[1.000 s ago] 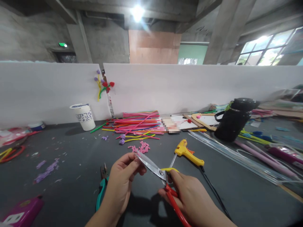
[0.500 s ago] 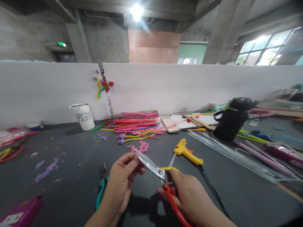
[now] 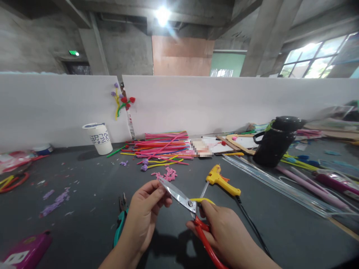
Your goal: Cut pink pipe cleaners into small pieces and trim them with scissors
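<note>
Red-handled scissors (image 3: 179, 197) are in my right hand (image 3: 224, 228), their blades slanting up and left and looking nearly closed. A yellow strip (image 3: 198, 200), perhaps a pipe cleaner, shows by the scissors' pivot at my right fingers. The blade tips reach the thumb and forefinger of my left hand (image 3: 148, 209), which are pinched together; whatever they hold is too small or hidden. Just beyond the tips lies a small heap of cut pink pieces (image 3: 169, 173). Teal-handled pliers (image 3: 121, 220) lie beside my left wrist, partly behind it.
A yellow glue gun (image 3: 224, 181) with a black cord lies right of centre. Behind are bundled pink pipe cleaners (image 3: 161, 144), a white cup (image 3: 99, 138) and a black jug (image 3: 276, 142). Clear sticks (image 3: 269, 181) run along the right. Purple scraps (image 3: 56, 201) lie left.
</note>
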### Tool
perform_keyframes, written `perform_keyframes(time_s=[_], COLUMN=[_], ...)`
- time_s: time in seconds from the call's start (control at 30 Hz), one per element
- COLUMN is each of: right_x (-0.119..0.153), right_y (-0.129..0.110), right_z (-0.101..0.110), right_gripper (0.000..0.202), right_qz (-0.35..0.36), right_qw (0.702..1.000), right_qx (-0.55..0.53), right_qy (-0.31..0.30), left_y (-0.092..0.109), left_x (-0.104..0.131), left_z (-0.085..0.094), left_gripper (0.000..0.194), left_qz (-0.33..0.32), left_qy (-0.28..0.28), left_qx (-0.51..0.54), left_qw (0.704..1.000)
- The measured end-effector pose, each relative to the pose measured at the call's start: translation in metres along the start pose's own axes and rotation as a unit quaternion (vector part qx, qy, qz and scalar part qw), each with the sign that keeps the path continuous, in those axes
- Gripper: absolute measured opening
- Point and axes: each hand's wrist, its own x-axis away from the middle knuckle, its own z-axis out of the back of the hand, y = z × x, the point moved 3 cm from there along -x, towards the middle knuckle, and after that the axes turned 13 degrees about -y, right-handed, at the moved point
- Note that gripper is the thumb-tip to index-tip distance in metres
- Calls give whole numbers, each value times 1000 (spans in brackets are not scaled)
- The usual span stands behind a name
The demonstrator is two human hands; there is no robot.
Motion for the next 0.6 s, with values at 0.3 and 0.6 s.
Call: perform_keyframes(time_s=[0.3, 0.6], right_x=[2, -9], right_y=[2, 0], right_z=[-1, 4], right_gripper=[34, 20], right_qz=[-13, -72], right_qw=[1000, 875], right_qx=[-24, -476], right_qy=[-10, -53], left_y=[0, -20], left_x=[-1, 1], left_z=[0, -12], left_gripper=[5, 8], left_qz=[2, 143], left_qy=[0, -116], left_qx=[5, -28], left_qw=[1000, 983])
